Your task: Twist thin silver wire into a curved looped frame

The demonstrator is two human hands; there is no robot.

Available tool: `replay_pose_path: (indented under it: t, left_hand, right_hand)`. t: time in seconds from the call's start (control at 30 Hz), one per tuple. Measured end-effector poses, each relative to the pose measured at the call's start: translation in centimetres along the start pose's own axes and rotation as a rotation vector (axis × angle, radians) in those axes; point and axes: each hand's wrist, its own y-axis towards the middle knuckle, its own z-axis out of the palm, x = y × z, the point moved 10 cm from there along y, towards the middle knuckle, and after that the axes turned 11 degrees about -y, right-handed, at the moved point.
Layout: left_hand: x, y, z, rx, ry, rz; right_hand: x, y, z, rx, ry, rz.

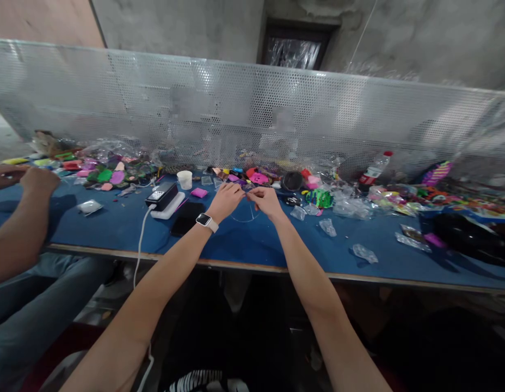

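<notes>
At the middle of the blue desk (244,247), the left hand (227,199) and the right hand (266,201) are working almost tip to tip, their fingers drawn in. The right fingertips are pinching narrowly, apparently on a thin clear strand (246,221), which is hanging in a loose curve just below, on the near side. The left fingers are bending downward, and whether they are gripping it too I cannot tell. Anything smaller between the fingertips is staying too tiny to make out.

The work is looking partly done: the strand seems to be in hand, but its slack curve is suggesting that the fine fingertip work is unfinished. Whether any piece is complete, the view is not showing.

On the far side, a heap of coloured pieces (258,177) is lying loose. To the left, a pink packet (199,193), a white cup (184,179) and a black phone (187,219) are resting; to the right, crumpled clear bags (352,204) are lying scattered.
</notes>
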Motion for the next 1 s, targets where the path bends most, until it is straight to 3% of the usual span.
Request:
replay_pose_path:
  t: [0.27, 0.43, 0.53, 0.77, 0.9, 1.0]
  left_hand:
    - [0.7, -0.2, -0.6, -0.073, -0.121, -0.063]
    - [2.2, -0.1, -0.6, -0.130, -0.422, -0.147]
    - [3.3, 0.1, 0.4, -0.059, -0.644, -0.229]
    - [4.4, -0.4, 1.6, 0.007, -1.032, -0.418]
    - [4.5, -0.9, 2.4, 0.050, -1.076, -0.478]
    - [4.3, -1.2, 3.5, 0.145, -1.051, -0.486]
  right_hand:
    - [2.5, -0.7, -0.6, -0.031, -0.220, -0.195]
    - [3.1, -0.8, -1.0, -0.016, -0.361, -0.281]
    - [3.3, -1.0, -1.0, 0.015, -0.402, -0.323]
    - [3.1, -1.0, -0.8, 0.078, -0.196, -0.217]
    - [1.6, -0.8, -0.5, 0.175, -0.051, -0.093]
    - [-0.5, -1.1, 0.1, 0.291, -0.013, 0.060]
